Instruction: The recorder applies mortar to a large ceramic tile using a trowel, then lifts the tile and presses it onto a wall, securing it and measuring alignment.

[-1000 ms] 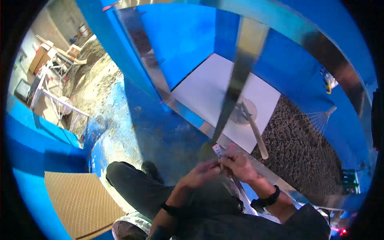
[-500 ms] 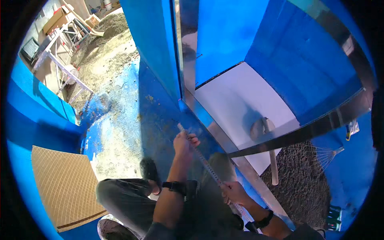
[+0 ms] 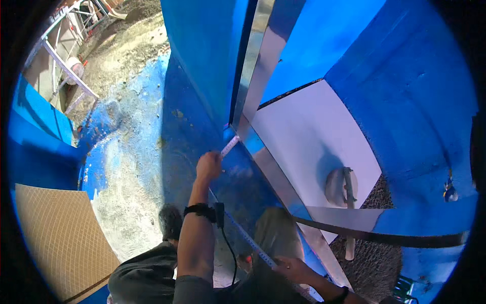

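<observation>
A measuring tape runs stretched between my two hands, slanting down to the right. My left hand grips it close to its free end, which lies near the foot of the metal door frame. My right hand is closed around the tape lower down, above the metal sill strip; the tape's case cannot be made out. Beyond the strip, a mallet rests on a large white tile, its handle reaching past the tile's near edge.
Dark, crumbly mortar borders the white tile. A metal bar crosses above it at the right. Blue walls stand around. A tan patterned panel leans at the left. Sandy ground and a metal trestle are at the far left.
My left hand has moved left and up, bringing the tape's end to the foot of the door frame. My right hand has gone slightly lower. The view has shifted.
</observation>
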The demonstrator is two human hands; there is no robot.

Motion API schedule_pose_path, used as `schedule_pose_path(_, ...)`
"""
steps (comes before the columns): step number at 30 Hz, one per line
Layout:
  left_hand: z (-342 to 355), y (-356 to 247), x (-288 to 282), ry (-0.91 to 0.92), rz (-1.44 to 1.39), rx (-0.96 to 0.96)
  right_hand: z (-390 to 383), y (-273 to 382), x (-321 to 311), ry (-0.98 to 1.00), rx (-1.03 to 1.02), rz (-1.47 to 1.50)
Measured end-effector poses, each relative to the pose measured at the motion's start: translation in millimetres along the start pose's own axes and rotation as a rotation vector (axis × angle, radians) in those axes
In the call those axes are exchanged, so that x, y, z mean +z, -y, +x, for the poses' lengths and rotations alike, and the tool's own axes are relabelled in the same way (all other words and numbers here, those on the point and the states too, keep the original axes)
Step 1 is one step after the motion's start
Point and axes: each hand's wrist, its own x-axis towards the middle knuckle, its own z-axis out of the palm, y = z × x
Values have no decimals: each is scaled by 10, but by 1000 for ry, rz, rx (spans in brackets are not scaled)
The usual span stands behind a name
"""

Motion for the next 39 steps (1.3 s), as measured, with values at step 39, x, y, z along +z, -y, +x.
schedule_pose_path(39, 599, -378, -81, 67, 86, 278, 308, -69, 13, -83, 53, 33)
